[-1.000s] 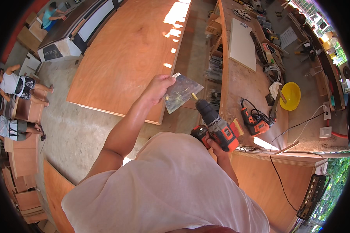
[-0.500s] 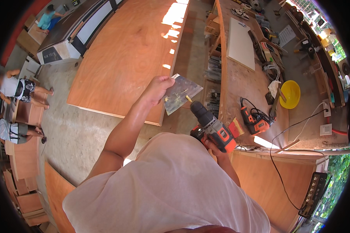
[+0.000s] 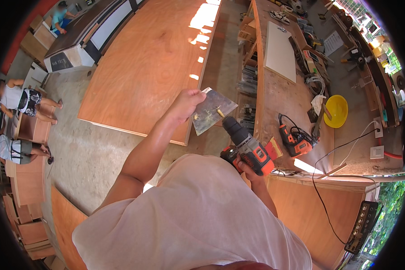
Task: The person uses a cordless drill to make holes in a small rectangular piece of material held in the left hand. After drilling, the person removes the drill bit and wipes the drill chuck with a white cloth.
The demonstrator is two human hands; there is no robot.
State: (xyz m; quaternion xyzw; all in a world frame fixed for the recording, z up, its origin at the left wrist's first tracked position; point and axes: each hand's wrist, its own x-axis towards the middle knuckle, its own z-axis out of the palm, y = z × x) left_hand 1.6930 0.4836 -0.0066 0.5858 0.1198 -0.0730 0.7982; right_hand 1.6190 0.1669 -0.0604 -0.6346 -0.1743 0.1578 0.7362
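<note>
My left hand [image 3: 186, 103] is closed, pinching a thin dark square sheet [image 3: 211, 116] by its left corner. Yellowish smears mark the sheet's face; its material I cannot make out. With my right hand [image 3: 251, 171] I grip a red-and-black cordless drill [image 3: 249, 150] by its handle. A brass-coloured bit [image 3: 220, 113] sticks out of the black chuck [image 3: 231, 126]. The bit's tip overlaps the middle of the sheet; whether it touches I cannot tell. Both sheet and drill are held in the air in front of my shirt.
A large wooden panel [image 3: 139, 72] lies ahead. On the right workbench [image 3: 279, 99] are a corded orange power tool [image 3: 297, 141], a white board [image 3: 280, 51] and a yellow bowl [image 3: 336, 111]. A black cable [image 3: 317, 168] hangs at right. Several people are at the far left.
The sheet and the drill have shifted very slightly to the right, still in the same grips. At the far left, the person in teal has moved an arm.
</note>
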